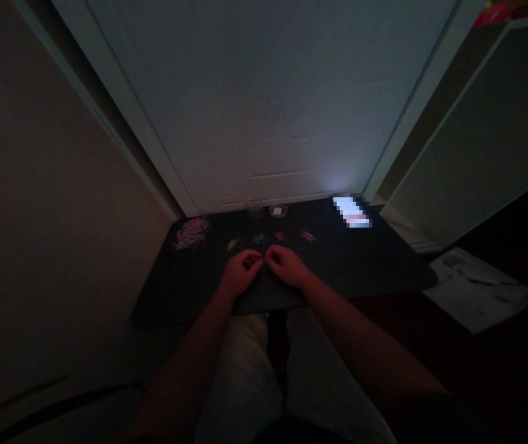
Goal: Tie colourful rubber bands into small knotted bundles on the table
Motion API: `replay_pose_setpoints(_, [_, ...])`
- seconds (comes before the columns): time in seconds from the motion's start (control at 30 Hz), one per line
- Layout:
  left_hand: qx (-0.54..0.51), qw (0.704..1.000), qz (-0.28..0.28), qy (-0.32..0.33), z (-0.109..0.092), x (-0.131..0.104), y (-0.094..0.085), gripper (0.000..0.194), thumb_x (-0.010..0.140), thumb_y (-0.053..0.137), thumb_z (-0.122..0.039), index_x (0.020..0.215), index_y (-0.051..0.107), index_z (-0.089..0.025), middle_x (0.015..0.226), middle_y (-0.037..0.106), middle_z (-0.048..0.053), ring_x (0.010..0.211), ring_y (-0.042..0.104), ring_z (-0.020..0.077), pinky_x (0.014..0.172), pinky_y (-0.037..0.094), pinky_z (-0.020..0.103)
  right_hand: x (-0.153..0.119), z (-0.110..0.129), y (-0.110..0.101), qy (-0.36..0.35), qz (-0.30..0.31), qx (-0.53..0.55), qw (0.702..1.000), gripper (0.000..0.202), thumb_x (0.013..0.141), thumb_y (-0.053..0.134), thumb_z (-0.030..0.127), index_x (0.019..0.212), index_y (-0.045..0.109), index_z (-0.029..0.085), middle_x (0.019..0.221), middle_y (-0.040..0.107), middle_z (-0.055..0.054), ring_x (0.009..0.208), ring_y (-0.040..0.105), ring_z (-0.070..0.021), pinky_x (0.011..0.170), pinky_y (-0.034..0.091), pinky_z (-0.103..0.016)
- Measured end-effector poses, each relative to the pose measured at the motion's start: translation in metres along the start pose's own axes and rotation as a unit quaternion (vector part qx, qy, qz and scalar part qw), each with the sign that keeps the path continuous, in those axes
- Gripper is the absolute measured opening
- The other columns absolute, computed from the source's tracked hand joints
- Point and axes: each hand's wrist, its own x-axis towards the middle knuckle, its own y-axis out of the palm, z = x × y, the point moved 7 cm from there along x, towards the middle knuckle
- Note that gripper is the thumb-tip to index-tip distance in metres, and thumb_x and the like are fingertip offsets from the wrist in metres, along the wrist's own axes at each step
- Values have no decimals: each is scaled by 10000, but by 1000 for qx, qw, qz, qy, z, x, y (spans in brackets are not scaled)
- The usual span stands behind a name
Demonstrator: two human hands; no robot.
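In the lower middle of the frame, the left hand [240, 272] and the right hand [286, 265] meet closely above the near part of a dark, round-cornered tabletop [351, 265]. The fingers of both are curled, thumb near index finger, with the fingertips of the two hands almost together; in this dimness I cannot tell whether they pinch a thin strand or nothing. A large loose heap of thin pinkish-purple strands [191, 233] lies left of centre on the table. Beyond the hands, across the centre, sit four small groups: dull beige strands [233, 245], blue strands [258, 238], reddish-pink loops [280, 236] and bright pink strands [308, 236]. Those four already lie apart by colour; the heap is far bigger than any of them, so I judge the separating to be at an early stage, with most pieces left. Behind them stand a clear cup [254, 211] and a shallow round dish [284, 213]; a glowing pixelated rectangle [352, 211] lies right of centre.
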Motion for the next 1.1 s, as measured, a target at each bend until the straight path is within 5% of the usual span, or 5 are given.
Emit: replay_pose_setpoints(1.1, [-8, 1000, -24, -10, 2, 0, -3, 182, 789, 540, -336, 793, 599, -164, 685, 598, -4, 612, 540, 111, 562, 415, 224, 0, -2, -1, 4, -3, 0, 1000, 55, 753, 536, 197, 743, 577, 162, 664, 558, 16, 605, 469, -94, 570, 356, -211])
